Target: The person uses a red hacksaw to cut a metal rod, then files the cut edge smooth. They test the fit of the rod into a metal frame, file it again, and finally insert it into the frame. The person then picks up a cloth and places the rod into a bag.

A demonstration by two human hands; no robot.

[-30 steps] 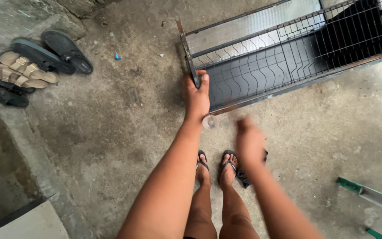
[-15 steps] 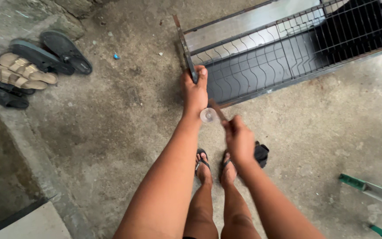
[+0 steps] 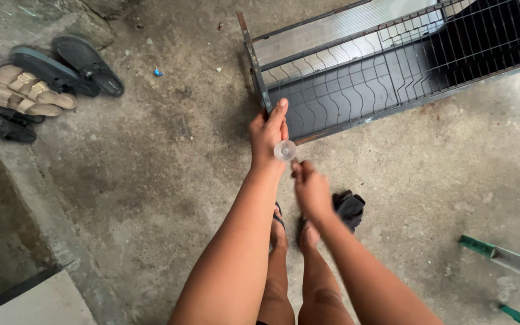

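Observation:
My left hand [image 3: 267, 133] is closed around the near corner post of a grey metal wire rack [image 3: 392, 72] that lies on the concrete floor. A small clear round cap [image 3: 284, 150] sits at the end of that post, just under my left thumb. My right hand [image 3: 311, 189] reaches up from below with its fingers bunched, and the fingertips meet the cap's lower edge. Whether those fingers grip the cap is not visible. My sandalled feet [image 3: 290, 232] stand directly beneath both hands.
A black crumpled cloth [image 3: 349, 206] lies by my right foot. Several sandals [image 3: 28, 90] are lined up at the left beside a raised concrete ledge [image 3: 37, 216]. A green metal bar [image 3: 507, 259] lies at the lower right. A small blue scrap [image 3: 158, 73] lies on the floor.
My right hand has risen from near my feet up to the clear cap at the post's end. My left hand has kept its hold on the rack, which tilted slightly.

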